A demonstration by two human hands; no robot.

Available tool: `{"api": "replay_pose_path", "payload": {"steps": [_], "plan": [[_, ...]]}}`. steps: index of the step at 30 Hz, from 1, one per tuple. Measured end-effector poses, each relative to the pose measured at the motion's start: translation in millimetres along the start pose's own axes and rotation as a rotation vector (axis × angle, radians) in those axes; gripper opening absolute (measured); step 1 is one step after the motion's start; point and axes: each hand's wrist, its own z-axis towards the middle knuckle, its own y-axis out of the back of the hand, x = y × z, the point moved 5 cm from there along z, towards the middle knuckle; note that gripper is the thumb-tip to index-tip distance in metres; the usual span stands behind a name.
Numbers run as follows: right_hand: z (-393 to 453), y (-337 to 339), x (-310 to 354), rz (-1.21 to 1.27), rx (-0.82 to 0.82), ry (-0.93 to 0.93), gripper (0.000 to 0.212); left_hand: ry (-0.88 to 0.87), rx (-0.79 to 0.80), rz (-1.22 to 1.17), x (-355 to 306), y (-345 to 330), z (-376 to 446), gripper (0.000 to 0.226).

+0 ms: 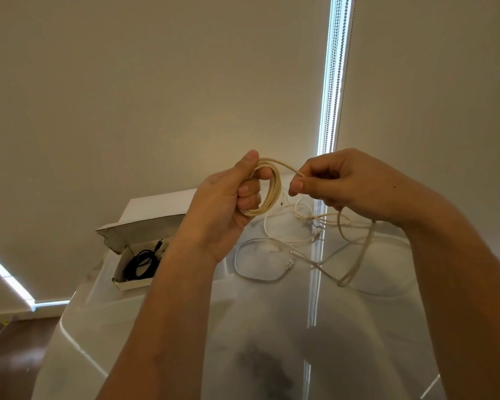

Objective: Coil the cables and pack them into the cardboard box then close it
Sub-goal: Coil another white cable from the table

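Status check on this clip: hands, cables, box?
Left hand grips cream cable coil; right hand pinches its tail. Black cable in open cardboard box. White cable loose on table.

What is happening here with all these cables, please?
A person is coiling a cream cable above a glossy white table. The left hand holds the finished loops, and the right hand pinches the strand that feeds into them; the rest of this cable hangs down to the table. A white cable lies loose on the table, not yet coiled. The cardboard box stands open at the left with a coiled black cable already inside.
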Motion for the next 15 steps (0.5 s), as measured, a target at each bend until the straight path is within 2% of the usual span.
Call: {"api": "replay_pose_path", "payload": {"steps": [6,10,15], "plan": [[-1,-4,-11,-0.011,0.063,-0.097,0.016,-0.082,-0.117,-0.365,-9,17,6,0.039],[0,-11,-12,-0.023,0.112,-0.121,0.016,-0.174,-0.206,-0.464,-16,30,5,0.035],[-1,-23,-9,-0.044,0.205,-0.167,0.02,-0.185,-0.192,-0.581,-12,23,8,0.039]]}}
